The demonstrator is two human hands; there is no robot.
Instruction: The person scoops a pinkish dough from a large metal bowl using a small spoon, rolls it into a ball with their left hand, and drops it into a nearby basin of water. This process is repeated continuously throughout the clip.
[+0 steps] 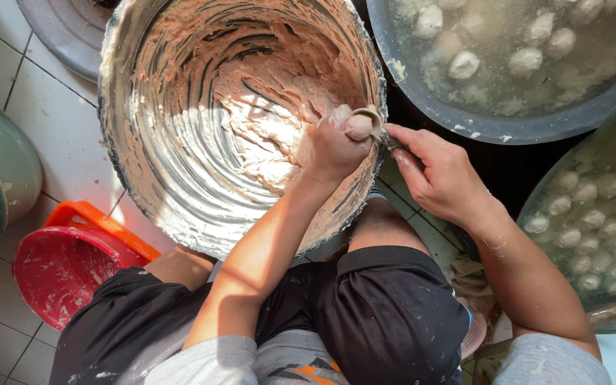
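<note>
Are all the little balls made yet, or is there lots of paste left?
Done: many pale balls float in the dark water basin. In hand: the left hand squeezes out a ball while the right hand scoops with a spoon. Left: pinkish paste coats the big metal bowl.

One head-worn camera looked almost straight down, close over the person's lap and forearms. The big paste-smeared bowl filled the frame from centre to 11 o'clock, the tiled floor lay at 9 o'clock, and water-filled basins sat at 1 to 3 o'clock.
</note>
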